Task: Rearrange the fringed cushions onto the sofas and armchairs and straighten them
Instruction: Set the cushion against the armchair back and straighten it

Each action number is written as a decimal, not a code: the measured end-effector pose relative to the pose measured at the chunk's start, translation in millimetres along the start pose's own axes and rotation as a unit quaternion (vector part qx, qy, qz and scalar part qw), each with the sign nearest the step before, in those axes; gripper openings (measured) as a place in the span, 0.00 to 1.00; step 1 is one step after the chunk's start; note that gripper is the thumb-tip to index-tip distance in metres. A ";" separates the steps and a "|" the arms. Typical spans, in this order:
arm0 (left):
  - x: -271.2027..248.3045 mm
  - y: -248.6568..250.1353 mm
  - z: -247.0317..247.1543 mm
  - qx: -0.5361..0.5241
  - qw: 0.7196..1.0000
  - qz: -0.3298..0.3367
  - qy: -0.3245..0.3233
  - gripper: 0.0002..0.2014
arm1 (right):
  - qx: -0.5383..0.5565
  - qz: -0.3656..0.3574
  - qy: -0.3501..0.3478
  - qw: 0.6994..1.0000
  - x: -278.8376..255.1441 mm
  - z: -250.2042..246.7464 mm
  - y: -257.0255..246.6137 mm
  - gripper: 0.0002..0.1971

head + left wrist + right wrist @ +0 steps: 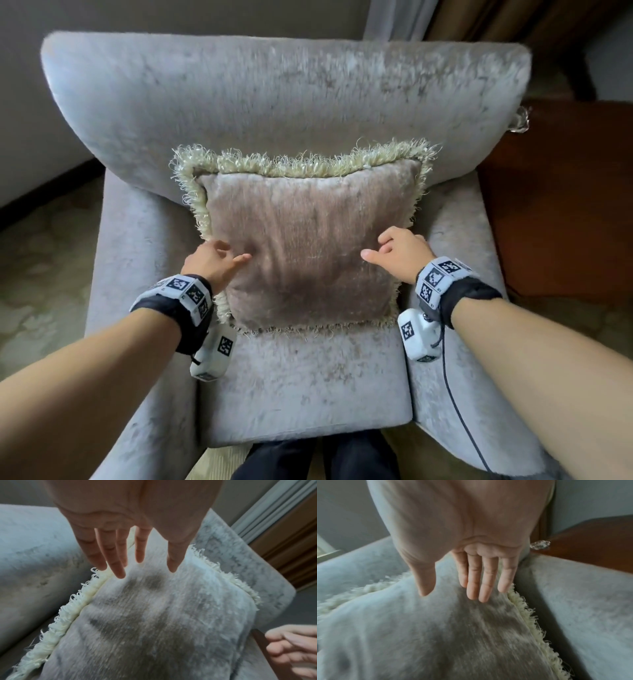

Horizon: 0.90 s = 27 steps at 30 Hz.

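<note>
A taupe velvet cushion (305, 253) with a pale fringe leans against the back of a grey velvet armchair (239, 92), its lower edge on the seat. My left hand (219, 258) is at the cushion's left side, fingers straight and spread over the fabric (154, 615). My right hand (394, 248) is at its right side, fingers straight near the fringed edge (522, 608), over the cushion face (436, 628). Neither hand grips anything. Whether the fingertips touch the fabric is unclear.
A brown wooden side table (561, 192) stands to the right of the armchair, with a small glass object (519, 120) at its edge. Curtains (479, 20) hang behind. Patterned carpet (37, 267) lies on the left. My legs (318, 459) are at the seat's front edge.
</note>
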<state>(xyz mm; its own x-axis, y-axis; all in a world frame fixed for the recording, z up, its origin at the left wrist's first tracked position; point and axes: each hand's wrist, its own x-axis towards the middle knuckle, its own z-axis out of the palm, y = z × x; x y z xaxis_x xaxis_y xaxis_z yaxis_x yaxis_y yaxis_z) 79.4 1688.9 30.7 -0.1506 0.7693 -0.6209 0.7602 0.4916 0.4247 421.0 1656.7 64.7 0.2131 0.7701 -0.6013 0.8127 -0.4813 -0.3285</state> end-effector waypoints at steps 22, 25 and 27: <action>-258.6 62.9 -47.7 0.261 0.944 0.192 0.068 0.23 | -0.078 -0.077 0.044 0.993 -214.2 -91.1 39.5 0.28; -279.2 72.1 -47.3 0.265 0.937 0.211 0.088 0.23 | -0.087 -0.084 0.052 0.991 -230.6 -100.9 49.6 0.28; -289.9 76.9 -46.0 0.274 0.931 0.223 0.092 0.23 | -0.087 -0.088 0.054 0.991 -240.3 -105.5 54.8 0.28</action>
<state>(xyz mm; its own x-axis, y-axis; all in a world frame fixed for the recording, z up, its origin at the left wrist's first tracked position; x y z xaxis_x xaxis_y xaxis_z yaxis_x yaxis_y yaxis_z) 152.4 1522.5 273.6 0.1909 0.9286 -0.3181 0.9737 -0.1379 0.1816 471.6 1489.5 268.1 0.1091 0.8802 -0.4620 0.9217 -0.2636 -0.2845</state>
